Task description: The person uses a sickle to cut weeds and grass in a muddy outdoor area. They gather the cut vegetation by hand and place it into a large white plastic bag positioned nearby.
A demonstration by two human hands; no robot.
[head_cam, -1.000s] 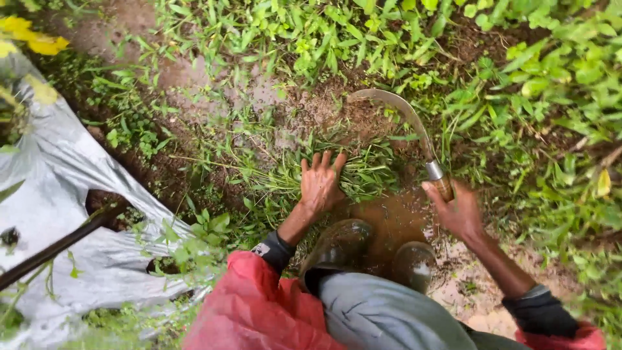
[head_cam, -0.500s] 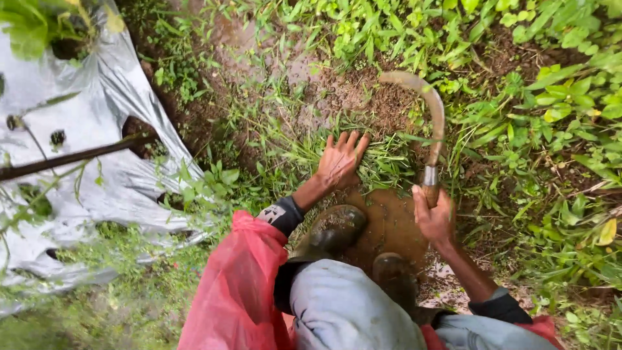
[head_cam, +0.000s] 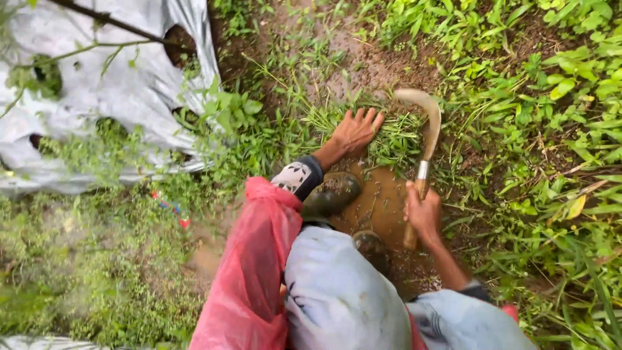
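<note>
Muddy ground at frame centre: our left hand (head_cam: 356,131), fingers spread, presses a grass tuft (head_cam: 389,136); our right hand (head_cam: 422,210) grips the sickle (head_cam: 426,129), blade hooked beside it, mid-cut.

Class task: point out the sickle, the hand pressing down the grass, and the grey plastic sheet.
sickle (head_cam: 430,129), head view, on the curved blade.
left hand (head_cam: 355,131), head view, on its back, spread over grass.
grey plastic sheet (head_cam: 139,84), head view, on a bare fold.

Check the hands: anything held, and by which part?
Right hand grips the sickle by its wooden handle. Left hand holds nothing; it presses flat on cut grass.
</note>
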